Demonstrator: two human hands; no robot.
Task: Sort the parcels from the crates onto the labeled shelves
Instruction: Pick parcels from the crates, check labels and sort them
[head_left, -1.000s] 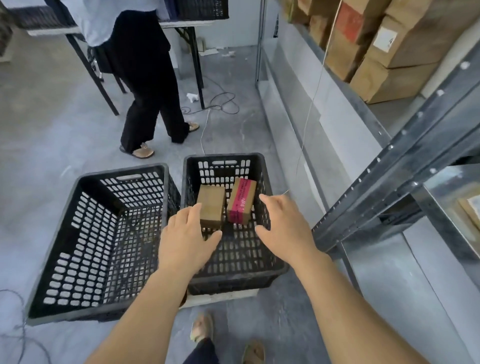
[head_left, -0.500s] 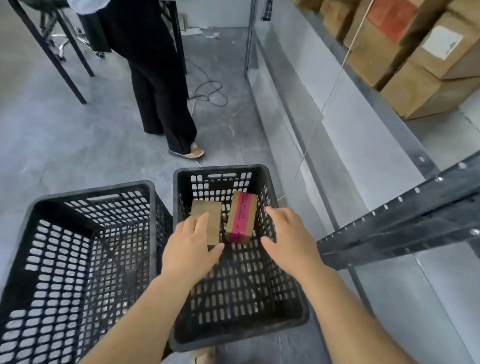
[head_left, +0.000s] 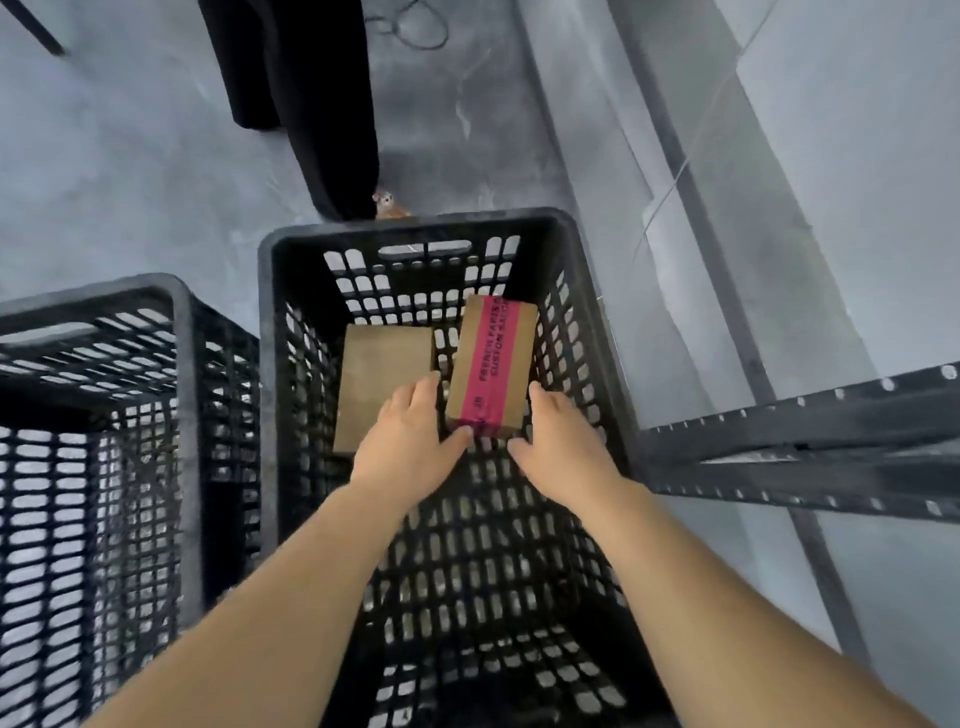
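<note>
A black slotted crate (head_left: 415, 226) stands on the floor below me with two cardboard parcels on its bottom. The plain brown parcel (head_left: 382, 374) lies on the left. Beside it on the right lies the parcel with a pink tape strip (head_left: 491, 364). Both my hands are down inside the crate, flanking the near end of the pink-taped parcel. My left hand (head_left: 405, 447) has its fingers along that parcel's left side and its thumb on the near end. On the parcel's right near corner rests my right hand (head_left: 561, 447), fingers fairly straight.
A second black crate (head_left: 182, 322) stands to the left, touching the first. A dark metal shelf beam (head_left: 779, 431) juts in at the right, with the shelf frame behind it. Another person's dark trouser legs (head_left: 322, 104) stand just beyond the crate. A cable lies on the grey floor.
I have leaned in over the crate. Both hands have dropped from above its rim to the bottom and closed in on the pink-taped parcel's near end.
</note>
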